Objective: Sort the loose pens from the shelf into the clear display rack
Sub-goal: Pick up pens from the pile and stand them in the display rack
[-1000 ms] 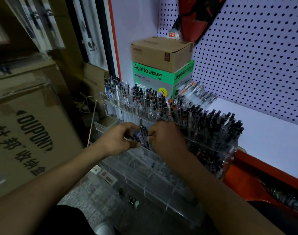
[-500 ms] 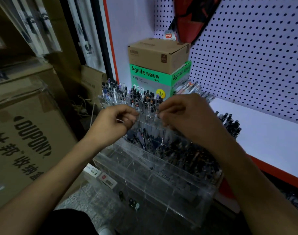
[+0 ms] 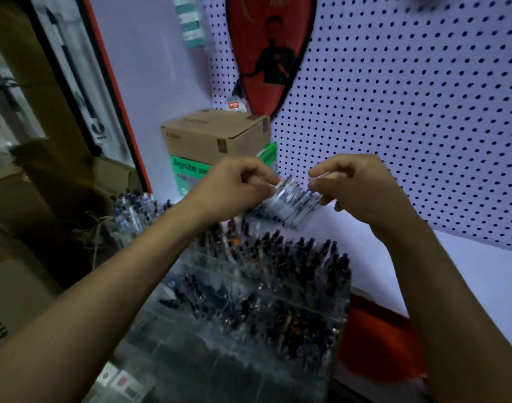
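A bunch of loose pens (image 3: 289,203) with clear barrels lies on the white shelf (image 3: 467,274) by the pegboard. My left hand (image 3: 237,187) is at the bunch's left end, thumb and fingers curled and pinching the pen tips. At the right end, my right hand (image 3: 356,187) curls its fingers and thumb around the pens. The frame is blurred, so the exact grip is unclear. Below my hands stands the clear display rack (image 3: 219,356), its tiers packed with several upright dark-capped pens (image 3: 301,257).
A brown carton (image 3: 217,132) sits on a green box (image 3: 187,173) in the shelf's back left corner. A red paddle-shaped item (image 3: 269,53) hangs on the pegboard (image 3: 423,112). Large cardboard boxes (image 3: 22,257) stand at left. The shelf has an orange front edge (image 3: 376,344).
Both hands have risen from the rack's tiers to the loose pens on the shelf behind it. The view has tilted upward.
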A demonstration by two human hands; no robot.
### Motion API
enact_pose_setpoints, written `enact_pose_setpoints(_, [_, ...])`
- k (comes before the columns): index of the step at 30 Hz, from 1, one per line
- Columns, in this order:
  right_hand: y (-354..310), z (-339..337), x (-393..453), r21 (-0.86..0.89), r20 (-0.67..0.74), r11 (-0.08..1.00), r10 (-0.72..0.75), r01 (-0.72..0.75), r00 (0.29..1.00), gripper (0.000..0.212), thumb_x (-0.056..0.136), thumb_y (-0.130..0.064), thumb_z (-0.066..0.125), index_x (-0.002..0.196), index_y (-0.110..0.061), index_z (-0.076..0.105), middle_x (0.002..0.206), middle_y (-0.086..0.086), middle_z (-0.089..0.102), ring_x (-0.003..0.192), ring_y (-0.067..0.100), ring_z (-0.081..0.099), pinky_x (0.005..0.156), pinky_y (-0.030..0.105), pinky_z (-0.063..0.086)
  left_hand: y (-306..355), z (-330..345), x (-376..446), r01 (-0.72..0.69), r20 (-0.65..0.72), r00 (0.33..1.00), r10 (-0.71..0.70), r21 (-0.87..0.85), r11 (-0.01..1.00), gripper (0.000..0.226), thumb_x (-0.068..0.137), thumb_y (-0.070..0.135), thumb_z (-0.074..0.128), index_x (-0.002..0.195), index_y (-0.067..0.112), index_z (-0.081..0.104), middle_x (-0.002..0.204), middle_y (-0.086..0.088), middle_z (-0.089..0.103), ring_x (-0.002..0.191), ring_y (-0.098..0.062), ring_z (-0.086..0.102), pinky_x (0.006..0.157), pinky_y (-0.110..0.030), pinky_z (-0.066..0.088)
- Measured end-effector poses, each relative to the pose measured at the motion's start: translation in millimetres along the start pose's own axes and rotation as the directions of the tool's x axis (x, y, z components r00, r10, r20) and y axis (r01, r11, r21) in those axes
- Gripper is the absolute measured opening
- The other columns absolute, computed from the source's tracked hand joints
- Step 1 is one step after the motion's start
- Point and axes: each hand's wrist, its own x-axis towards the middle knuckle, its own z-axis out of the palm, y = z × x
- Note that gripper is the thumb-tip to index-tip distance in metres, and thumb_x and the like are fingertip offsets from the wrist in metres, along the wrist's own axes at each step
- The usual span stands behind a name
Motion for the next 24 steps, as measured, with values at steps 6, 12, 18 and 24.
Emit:
enact_pose_setpoints(6, [60, -7, 26, -0.074, -0.001, 0.994, 0.081, -0.081, 0.997, 0.006, 0.088, -0.002, 0.068, 0.090, -0.004, 0.073, 0.082, 0.019, 0.073, 0.062, 0.025, 0.068, 0.054, 0.033, 0.055, -15, 38, 67, 0.065, 0.157, 0.982, -0.101, 0.219, 0.974, 0.011, 0.086, 0.012, 0.071, 0.082, 0.022, 0.071, 0.078, 0.000, 0.070, 0.066, -0.008, 0.062, 0.068, -0.025, 0.051])
enact_pose_setpoints(12, [118, 3, 47, -0.017, 0.008, 0.955, 0.297, -0.297, 0.955, 0.008, 0.088, -0.007, 0.068, 0.095, -0.009, 0.072, 0.085, 0.013, 0.073, 0.070, 0.019, 0.069, 0.066, 0.031, 0.058, -36, 83, 121, -0.002, 0.307, 0.924, -0.229, 0.601, 0.799, 0.013, 0.086, 0.019, 0.068, 0.093, 0.010, 0.075, 0.094, -0.005, 0.072, 0.086, -0.019, 0.065, 0.075, -0.028, 0.050])
enact_pose_setpoints(18, [152, 17, 61, -0.138, -0.041, 0.949, 0.281, -0.284, 0.959, 0.018, 0.089, -0.004, 0.060, 0.101, -0.007, 0.073, 0.099, 0.014, 0.072, 0.089, 0.030, 0.068, 0.086, 0.045, 0.056, -55, 124, 136, -0.151, 0.366, 0.913, -0.179, 0.712, 0.686, 0.030, 0.083, 0.046, 0.071, 0.073, 0.021, 0.057, 0.077, 0.001, 0.057, 0.073, -0.018, 0.056, 0.065, -0.030, 0.042])
enact_pose_setpoints(24, [170, 16, 62, 0.002, -0.092, 0.936, 0.351, -0.352, 0.932, 0.019, 0.091, -0.007, 0.061, 0.108, -0.010, 0.067, 0.087, 0.007, 0.069, 0.069, 0.012, 0.066, 0.066, 0.023, 0.054, -60, 132, 137, -0.118, 0.374, 0.902, -0.218, 0.698, 0.707, 0.037, 0.084, 0.028, 0.070, 0.061, 0.012, 0.045, 0.060, -0.003, 0.044, 0.052, -0.016, 0.042, 0.050, -0.027, 0.034])
